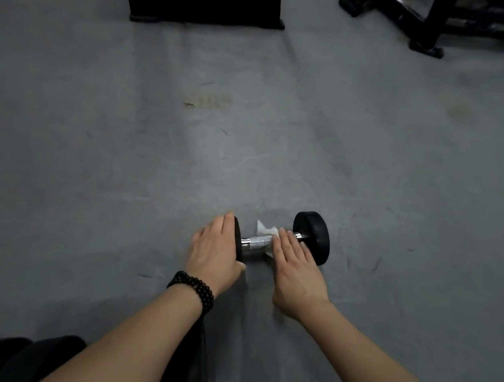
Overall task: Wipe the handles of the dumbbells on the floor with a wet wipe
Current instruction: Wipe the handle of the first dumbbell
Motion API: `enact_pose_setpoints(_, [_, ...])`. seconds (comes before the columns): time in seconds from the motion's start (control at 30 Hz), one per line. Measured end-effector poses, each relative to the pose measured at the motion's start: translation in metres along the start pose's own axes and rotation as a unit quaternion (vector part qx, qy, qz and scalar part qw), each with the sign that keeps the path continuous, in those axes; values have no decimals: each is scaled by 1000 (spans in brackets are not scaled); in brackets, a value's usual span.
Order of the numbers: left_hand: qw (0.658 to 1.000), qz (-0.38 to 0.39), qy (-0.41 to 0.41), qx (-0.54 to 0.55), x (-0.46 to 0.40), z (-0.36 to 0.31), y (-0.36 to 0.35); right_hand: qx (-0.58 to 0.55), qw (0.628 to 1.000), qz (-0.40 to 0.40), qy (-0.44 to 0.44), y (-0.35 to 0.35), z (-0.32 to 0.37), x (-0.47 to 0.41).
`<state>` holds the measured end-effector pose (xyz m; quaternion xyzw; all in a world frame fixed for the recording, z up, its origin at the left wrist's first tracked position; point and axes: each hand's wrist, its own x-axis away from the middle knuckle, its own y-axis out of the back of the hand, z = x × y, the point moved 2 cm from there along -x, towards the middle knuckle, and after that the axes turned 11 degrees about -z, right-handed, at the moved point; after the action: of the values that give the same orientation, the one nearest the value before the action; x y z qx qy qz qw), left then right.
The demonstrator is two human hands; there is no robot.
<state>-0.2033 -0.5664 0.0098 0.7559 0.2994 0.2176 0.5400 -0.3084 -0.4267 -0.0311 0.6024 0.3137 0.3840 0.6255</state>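
While the dumbbell (283, 240) lies on the grey floor (127, 167), nearer its bottom edge than its top, its left black weight is covered by the left hand (215, 248), whose fingers are laid nearly straight over the weight with the thumb hooked under its near side. A white wet wipe (264, 232) is pressed onto the chrome handle (254, 242) by the flat, straight-fingered right hand (294, 267), close to the right weight (313, 237). A black bead bracelet (191, 288) is worn on the left wrist. Black equipment frames (204, 5) are seen along the floor's far edge.
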Motion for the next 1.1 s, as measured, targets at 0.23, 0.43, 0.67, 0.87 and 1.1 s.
enact_pose_setpoints(0.23, [999, 37, -26, 6, -19, 9, 1, -9, 994, 11, -105, 4, 19, -12])
enact_pose_setpoints(0.43, [992, 127, 3, 2, -46, 18, 5, -63, 990, -70, -105, -9, 20, -26])
enact_pose_setpoints(0.67, [987, 147, 39, 58, -66, 24, 0, -57, 991, -113, -41, -25, 31, -40])
enact_pose_setpoints(0.87, [997, -44, 6, 65, -62, 22, -7, -121, 980, -139, -77, -33, 34, -42])
enact_pose_setpoints(1.1, [999, 19, -23, 17, -63, 28, -14, -99, 972, -159, -139, -35, 20, -51])
